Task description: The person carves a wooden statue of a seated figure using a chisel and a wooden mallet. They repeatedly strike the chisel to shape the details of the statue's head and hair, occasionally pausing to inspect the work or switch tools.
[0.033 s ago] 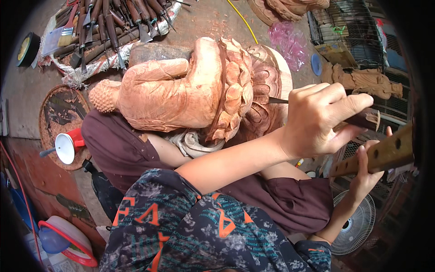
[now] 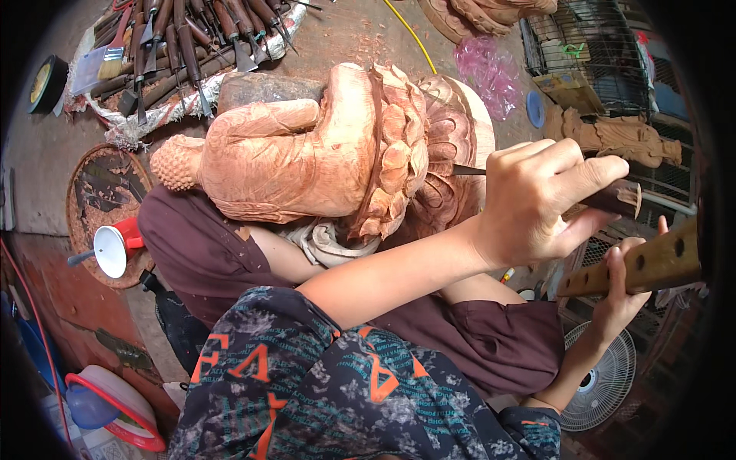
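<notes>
A carved wooden statue [image 2: 280,169] of a seated figure lies on its side across my lap, its curly-haired head toward the left. Its lotus base [image 2: 441,130], with rows of petals, faces right. My left hand [image 2: 540,195] is closed around the dark wooden handle of a chisel [image 2: 469,170], whose metal blade reaches left to the petals of the base. The exact cutting tip is hard to make out. Lower right, my right hand [image 2: 622,287] grips a wooden mallet [image 2: 613,276], a long flat-sided bar with dark round marks, a little below the chisel's handle end.
Many chisels [image 2: 184,46] and a brush [image 2: 110,65] lie on a sack at the upper left. A round tray of wood chips [image 2: 100,188] and a red and white cup [image 2: 111,249] are at left. Right stand a smaller carving [image 2: 621,138], a wire cage [image 2: 590,54] and a fan [image 2: 602,376].
The mallet in my right hand has shifted slightly right and down. The chisel and my left hand have barely moved, and the statue stays in place.
</notes>
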`<state>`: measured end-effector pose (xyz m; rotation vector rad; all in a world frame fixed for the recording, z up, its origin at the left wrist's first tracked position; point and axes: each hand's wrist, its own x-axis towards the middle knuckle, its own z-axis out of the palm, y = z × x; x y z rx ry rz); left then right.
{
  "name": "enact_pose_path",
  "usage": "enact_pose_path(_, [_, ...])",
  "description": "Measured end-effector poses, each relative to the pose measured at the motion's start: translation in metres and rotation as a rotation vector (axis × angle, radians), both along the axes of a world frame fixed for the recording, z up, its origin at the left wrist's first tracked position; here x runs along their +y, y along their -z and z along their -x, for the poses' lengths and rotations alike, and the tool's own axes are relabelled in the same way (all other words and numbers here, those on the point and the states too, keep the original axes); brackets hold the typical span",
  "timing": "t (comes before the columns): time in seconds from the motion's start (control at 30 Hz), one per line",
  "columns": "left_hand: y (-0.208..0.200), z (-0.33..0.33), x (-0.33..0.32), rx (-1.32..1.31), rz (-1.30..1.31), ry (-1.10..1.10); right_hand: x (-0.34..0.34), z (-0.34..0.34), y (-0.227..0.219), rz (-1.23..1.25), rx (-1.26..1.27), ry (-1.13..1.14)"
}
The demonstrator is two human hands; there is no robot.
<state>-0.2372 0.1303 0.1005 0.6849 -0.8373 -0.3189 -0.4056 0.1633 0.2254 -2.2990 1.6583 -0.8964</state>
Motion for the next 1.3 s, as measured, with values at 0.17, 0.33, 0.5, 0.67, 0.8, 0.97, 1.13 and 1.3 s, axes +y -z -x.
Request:
enact_pose_path(0.17, [0.014,-0.006,-0.001,0.017,-0.155,0.083,0.005,0.001,0.002,-0.075,0.054,0.016])
enact_pose_path(0.33, [0.014,-0.009,0.014,-0.179,-0.226,0.032,-0.001,0.022,0.022,-0.120,0.237,0.091])
enact_pose_path(0.5, [-0.013,-0.002,0.075,-0.595,-0.399,0.491,0.006,0.041,0.024,-0.235,0.151,0.012])
enact_pose_path(0.67, [0.011,-0.007,0.101,-0.815,-0.541,0.835,0.009,0.029,0.051,-0.538,-0.211,-0.058])
enact_pose_path(0.8, [0.030,-0.046,0.111,-0.720,-0.599,0.893,0.021,0.006,0.084,-0.674,-0.467,-0.018])
enact_pose_path(0.97, [0.020,-0.123,0.116,-0.330,-0.875,0.862,0.027,0.007,0.105,-0.871,-0.403,-0.067])
enact_pose_path(1.13, [0.028,-0.182,0.110,0.094,-0.869,0.574,0.021,-0.002,0.102,-0.997,-0.212,-0.245])
enact_pose_path(1.3, [0.044,-0.230,0.074,0.318,-0.721,0.558,0.022,0.012,0.097,-0.946,-0.072,-0.164])
